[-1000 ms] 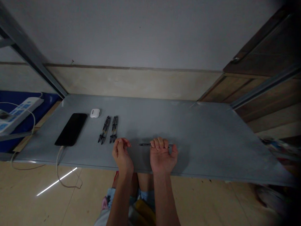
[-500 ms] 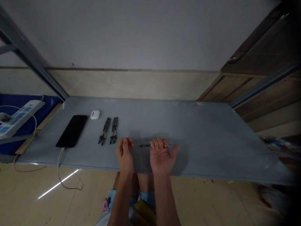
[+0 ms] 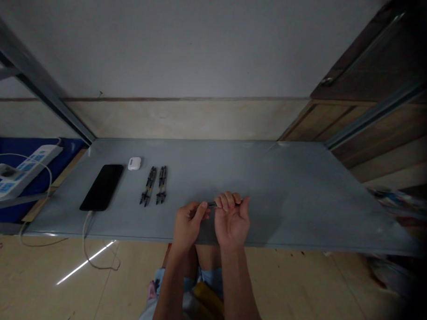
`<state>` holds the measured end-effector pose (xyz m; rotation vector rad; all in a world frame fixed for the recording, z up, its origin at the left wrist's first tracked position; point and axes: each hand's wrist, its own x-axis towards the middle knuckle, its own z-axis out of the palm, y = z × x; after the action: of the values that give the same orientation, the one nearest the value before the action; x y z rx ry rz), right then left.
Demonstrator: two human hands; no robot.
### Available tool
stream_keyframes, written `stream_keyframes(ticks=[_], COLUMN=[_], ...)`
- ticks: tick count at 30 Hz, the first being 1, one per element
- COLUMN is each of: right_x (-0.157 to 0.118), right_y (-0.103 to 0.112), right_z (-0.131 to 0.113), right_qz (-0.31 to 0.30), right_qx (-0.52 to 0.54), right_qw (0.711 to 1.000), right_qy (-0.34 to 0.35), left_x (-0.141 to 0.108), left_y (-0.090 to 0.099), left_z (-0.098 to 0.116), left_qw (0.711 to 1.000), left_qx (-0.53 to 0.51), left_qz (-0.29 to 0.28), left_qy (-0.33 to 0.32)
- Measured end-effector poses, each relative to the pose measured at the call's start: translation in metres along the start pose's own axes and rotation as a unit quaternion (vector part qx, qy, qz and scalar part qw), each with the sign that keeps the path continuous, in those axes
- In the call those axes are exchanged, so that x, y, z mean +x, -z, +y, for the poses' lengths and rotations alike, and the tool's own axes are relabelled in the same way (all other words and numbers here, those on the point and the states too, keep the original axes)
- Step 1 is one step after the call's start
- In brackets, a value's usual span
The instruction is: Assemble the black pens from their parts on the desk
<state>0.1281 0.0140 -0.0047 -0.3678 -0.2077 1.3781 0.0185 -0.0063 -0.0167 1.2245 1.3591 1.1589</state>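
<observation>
A slim dark pen lies crosswise between my two hands, just above the near half of the grey table. My right hand, palm up, has its fingers curled round the pen and hides most of it. At the other end, my left hand pinches the pen's tip between thumb and fingers. Only a short stretch of pen shows between the hands. To the left of my left hand lie two small groups of similar dark pens, one group slightly slanted, the other group beside it.
A black phone with a white cable lies on the table's left part. Behind it sits a white earbud case. A power strip rests on a blue surface further left. Metal posts flank the table.
My left hand has moved right and closed on the pen's left end, which was bare before. My right hand keeps hold of the pen, nearly in place.
</observation>
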Motion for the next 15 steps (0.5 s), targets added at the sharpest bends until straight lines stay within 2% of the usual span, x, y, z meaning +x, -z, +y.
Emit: stream_keyframes(ticks=[4, 12, 15], right_x=[0.0017, 0.0032, 0.0038], right_y=[-0.0008, 0.0047, 0.0059], right_z=[0.0033, 0.0035, 0.0036], right_qz=[0.012, 0.106, 0.124], right_qx=[0.0, -0.082, -0.107], right_qw=[1.0, 0.991, 0.986], right_qy=[-0.014, -0.025, -0.031], left_x=[-0.0022, -0.0053, -0.006], left_y=[0.0039, 0.0053, 0.0025], left_z=[-0.0023, -0.0045, -0.004], left_qw=[0.999, 0.999, 0.999], left_qx=[-0.039, 0.024, 0.028], left_qz=[-0.008, 0.011, 0.027], left_qy=[0.007, -0.036, -0.038])
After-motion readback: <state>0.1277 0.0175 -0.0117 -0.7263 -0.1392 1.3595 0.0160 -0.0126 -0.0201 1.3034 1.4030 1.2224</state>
